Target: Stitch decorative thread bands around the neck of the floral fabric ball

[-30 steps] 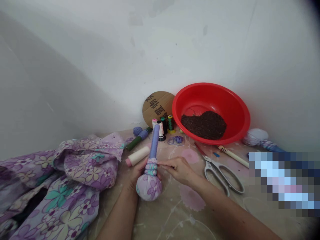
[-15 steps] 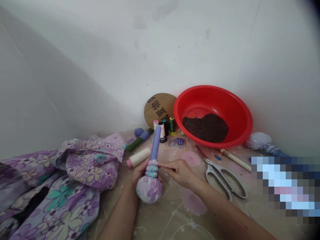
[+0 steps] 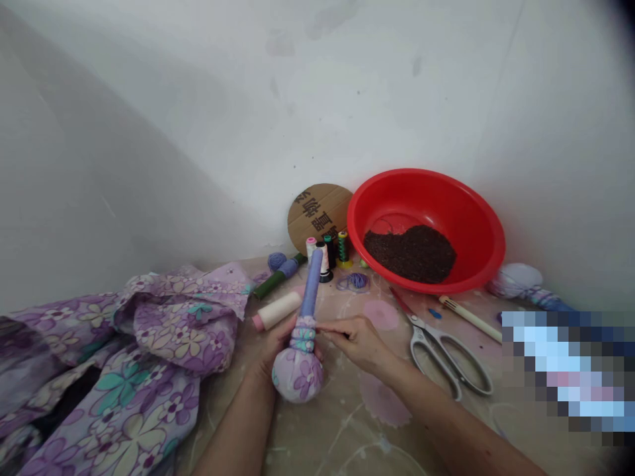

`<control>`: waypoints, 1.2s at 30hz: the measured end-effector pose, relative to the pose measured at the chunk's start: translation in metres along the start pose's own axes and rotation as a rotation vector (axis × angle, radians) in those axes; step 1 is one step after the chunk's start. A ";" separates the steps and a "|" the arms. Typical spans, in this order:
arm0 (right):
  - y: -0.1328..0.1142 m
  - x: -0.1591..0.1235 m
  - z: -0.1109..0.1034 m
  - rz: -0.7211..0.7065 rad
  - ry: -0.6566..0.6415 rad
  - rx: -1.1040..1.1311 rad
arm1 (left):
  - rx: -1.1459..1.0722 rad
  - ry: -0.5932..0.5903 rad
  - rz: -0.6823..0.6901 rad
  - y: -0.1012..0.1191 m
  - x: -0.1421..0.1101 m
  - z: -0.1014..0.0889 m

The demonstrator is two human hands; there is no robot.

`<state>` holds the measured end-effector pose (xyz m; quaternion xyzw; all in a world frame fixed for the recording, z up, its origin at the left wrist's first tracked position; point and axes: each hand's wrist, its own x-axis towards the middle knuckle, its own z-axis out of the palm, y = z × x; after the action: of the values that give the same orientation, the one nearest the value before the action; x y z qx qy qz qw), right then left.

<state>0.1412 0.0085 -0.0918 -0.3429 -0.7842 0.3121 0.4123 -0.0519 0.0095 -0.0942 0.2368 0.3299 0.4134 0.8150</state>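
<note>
Purple floral cloth wraps the round head and corded neck of the padded stick (image 3: 303, 336), held just below the frame's centre, its violet handle pointing up. The left hand (image 3: 276, 345) is clamped round the neck from behind, fingertips showing past its right edge. The right hand (image 3: 358, 337) has its index finger stretched to the neck, other fingers curled — I cannot tell whether a thread is pinched there.

Writing shows on one cardboard disc (image 3: 311, 228), upper centre: dark Chinese characters, 物 among them, others partly hidden. Four thread spools (image 3: 342, 248) stand before it; a fifth, a cream spool (image 3: 278, 311), lies left of the handle. Also counted: one red basin (image 3: 476, 231) with dark loose material (image 3: 411, 252) at upper right, one pair of scissors (image 3: 450, 362) right of the right hand, one blue-purple yarn ball (image 3: 276, 261), and one second padded stick (image 3: 518, 281) at the right. Floral fabric (image 3: 149, 383) heaps at lower left.

Against a second ago, everything on the table sits slightly lower and further right in view — both hands keep the same pose.
</note>
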 end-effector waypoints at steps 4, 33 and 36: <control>-0.001 0.000 0.001 0.001 0.020 -0.003 | 0.032 0.018 0.025 0.000 -0.001 0.004; 0.005 0.003 0.005 0.037 0.101 0.048 | 0.127 -0.235 -0.089 -0.001 0.006 -0.015; 0.006 0.003 0.007 0.046 0.100 0.050 | 0.113 -0.240 -0.102 -0.001 0.005 -0.014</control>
<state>0.1358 0.0131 -0.0983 -0.3654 -0.7466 0.3236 0.4521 -0.0591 0.0150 -0.1062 0.3132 0.2644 0.3208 0.8539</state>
